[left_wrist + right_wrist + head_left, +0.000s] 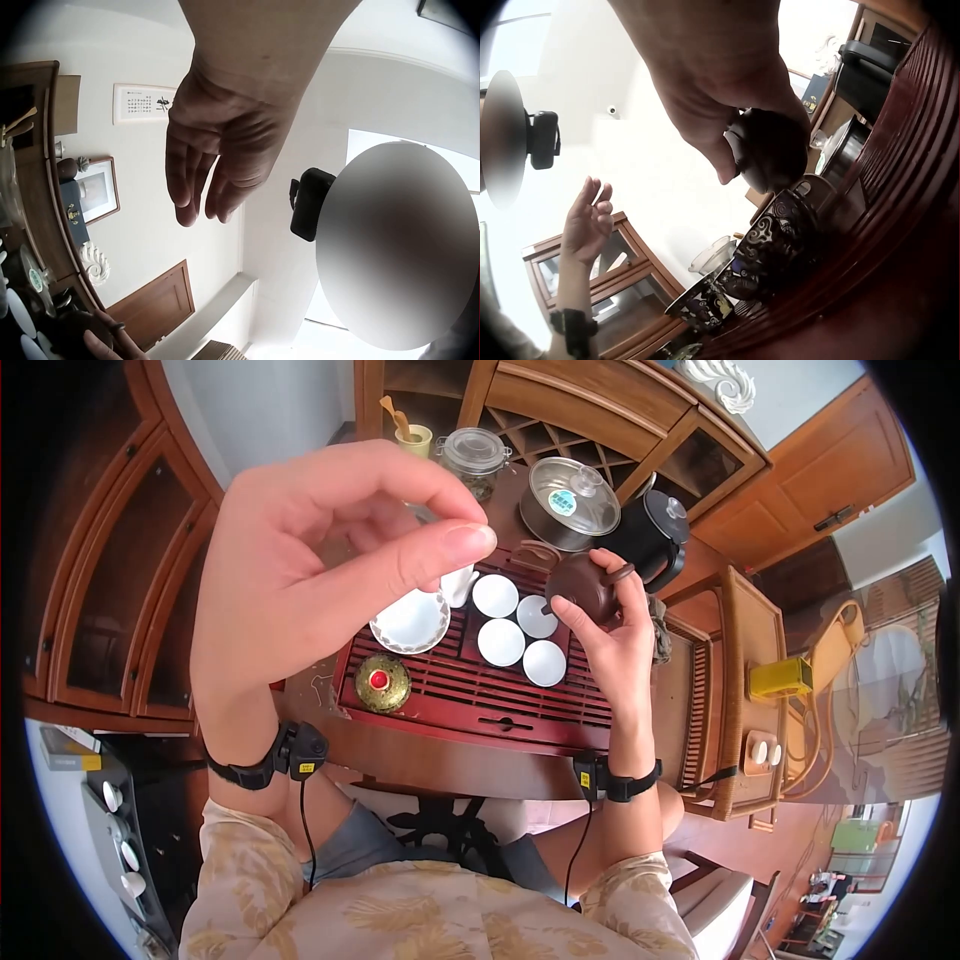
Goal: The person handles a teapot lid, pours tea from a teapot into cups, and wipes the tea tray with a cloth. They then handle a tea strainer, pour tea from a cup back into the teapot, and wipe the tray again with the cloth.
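Observation:
In the head view my right hand [622, 645] grips a dark brown teapot [582, 588] at the right of the cups, thumb on its near side. Its short spout points left over a small cup [537, 617]. That cup is one of several white-lined cups [501, 642] grouped on a red slatted tea tray [450, 718]. From the right wrist view, the teapot [771, 150] is above the dark patterned cups [769, 234]. My left hand [290, 550] is raised near the head camera, fingers loosely bent. In the left wrist view the left hand [225, 142] has nothing in it.
A patterned white bowl [410, 622] and a gold-green pot with a red knob [383, 683] sit on the tray's left. Behind are a glass jar [474, 460], a lidded steel pot [568, 505] and a black kettle [650, 538]. A wicker-edged cart [745, 690] stands at right.

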Demonstrator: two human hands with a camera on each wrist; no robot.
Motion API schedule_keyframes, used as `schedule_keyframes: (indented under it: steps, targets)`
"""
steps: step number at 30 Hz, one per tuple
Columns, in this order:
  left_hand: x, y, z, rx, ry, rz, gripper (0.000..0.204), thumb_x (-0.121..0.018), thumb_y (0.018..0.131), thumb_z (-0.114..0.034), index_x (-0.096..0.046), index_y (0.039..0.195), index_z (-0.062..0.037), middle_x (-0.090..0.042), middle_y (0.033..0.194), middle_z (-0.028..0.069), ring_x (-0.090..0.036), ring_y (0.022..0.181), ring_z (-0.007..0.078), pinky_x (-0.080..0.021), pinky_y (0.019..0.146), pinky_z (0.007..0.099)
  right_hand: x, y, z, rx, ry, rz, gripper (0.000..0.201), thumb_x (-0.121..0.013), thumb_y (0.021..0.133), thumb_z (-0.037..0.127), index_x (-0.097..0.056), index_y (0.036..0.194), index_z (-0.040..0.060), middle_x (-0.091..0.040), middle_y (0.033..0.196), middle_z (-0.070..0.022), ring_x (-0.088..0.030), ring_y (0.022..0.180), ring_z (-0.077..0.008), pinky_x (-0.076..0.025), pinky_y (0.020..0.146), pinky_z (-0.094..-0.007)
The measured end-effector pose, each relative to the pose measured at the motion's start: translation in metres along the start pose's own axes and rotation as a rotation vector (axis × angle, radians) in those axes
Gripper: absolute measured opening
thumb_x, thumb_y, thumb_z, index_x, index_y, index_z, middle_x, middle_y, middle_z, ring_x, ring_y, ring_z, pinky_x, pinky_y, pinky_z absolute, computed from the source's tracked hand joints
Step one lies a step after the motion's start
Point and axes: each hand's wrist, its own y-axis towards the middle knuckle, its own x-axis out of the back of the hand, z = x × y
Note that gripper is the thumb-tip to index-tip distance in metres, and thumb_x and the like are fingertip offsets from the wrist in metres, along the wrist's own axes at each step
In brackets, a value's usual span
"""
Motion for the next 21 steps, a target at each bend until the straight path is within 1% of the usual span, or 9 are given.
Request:
schedule_keyframes:
  steps: [2,5,8,21]
  targets:
    - [0.0005,0.0003,0.0013,-0.013,0.002,0.003,0.015,-0.074,0.098,0.004,-0.082,0.111,0.0021,-0.081,0.112,0.0125,-0.074,0.08,0.0113,-0.057,0.076,0.0226,0.0005,0.0,0.0009,0.006,-0.025,-0.003,0.057,-0.092,0.091,0.01,-0.071,0.144,0.0031,-0.066,0.15,-0.013,-0.066,0.132,-0.0263,-0.054,0.112,-0.0403]
    - [0.0002,0.0006,0.0006,-0.008,0.03,0.006,0.015,-0.074,0.098,0.004,-0.082,0.111,0.0015,-0.081,0.112,0.0122,-0.074,0.081,0.011,-0.057,0.076,0.0225,0.0004,0.0015,-0.0059,-0.044,0.073,-0.013,0.051,-0.088,0.095,0.01,-0.073,0.143,0.0022,-0.066,0.151,-0.013,-0.066,0.132,-0.0255,-0.053,0.113,-0.039]
    - [0.0001,0.0007,0.0023,-0.009,0.02,0.014,0.015,-0.074,0.098,0.004,-0.082,0.111,0.0014,-0.081,0.112,0.012,-0.074,0.081,0.0109,-0.057,0.076,0.0225,0.0002,0.0016,-0.0039,-0.041,0.093,-0.008,0.047,-0.086,0.098,0.01,-0.073,0.143,0.0015,-0.065,0.152,-0.0128,-0.066,0.133,-0.0248,-0.053,0.114,-0.0378]
    - [-0.0013,0.0008,0.0029,0.001,0.011,0.038,0.015,-0.074,0.099,0.004,-0.081,0.112,0.0023,-0.081,0.114,0.0124,-0.074,0.082,0.0105,-0.057,0.076,0.0221,0.001,0.0018,-0.007,0.004,0.083,-0.031,0.047,-0.086,0.097,0.01,-0.073,0.142,0.001,-0.066,0.152,-0.0131,-0.066,0.133,-0.0246,-0.053,0.113,-0.0379]
